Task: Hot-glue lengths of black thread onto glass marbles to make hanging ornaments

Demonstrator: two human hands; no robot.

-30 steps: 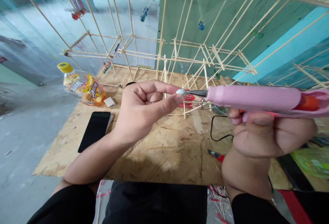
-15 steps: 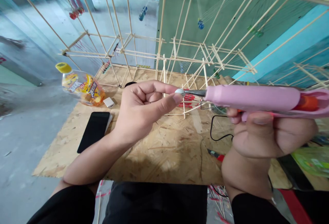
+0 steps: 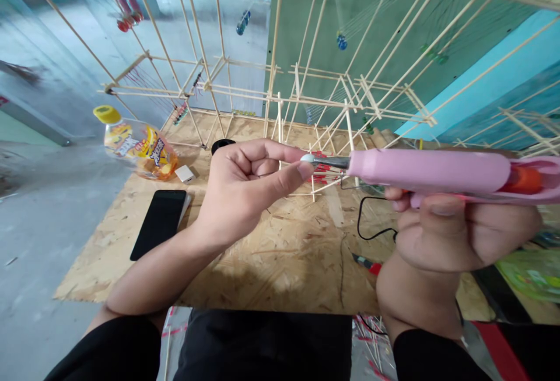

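My right hand (image 3: 455, 235) is wrapped round the grip of a pink glue gun (image 3: 437, 174) that points left. Its metal nozzle touches a small whitish bead (image 3: 307, 158). My left hand (image 3: 245, 188) pinches that bead between thumb and forefinger, the other fingers curled in. Both hands hover above an OSB board (image 3: 280, 252) on the floor. Behind them rises a frame of thin wooden sticks (image 3: 306, 95) with coloured beads hanging on threads.
A black phone (image 3: 158, 223) lies on the board's left side, with a small white block (image 3: 184, 174) and a yellow-capped bottle (image 3: 135, 144) beyond it. A black cord (image 3: 370, 223) and a red-tipped tool (image 3: 367, 263) lie near my right wrist. A green bag (image 3: 529, 273) sits at right.
Almost nothing has moved. My left hand has shifted slightly, and the bead stays at the glue gun's nozzle.
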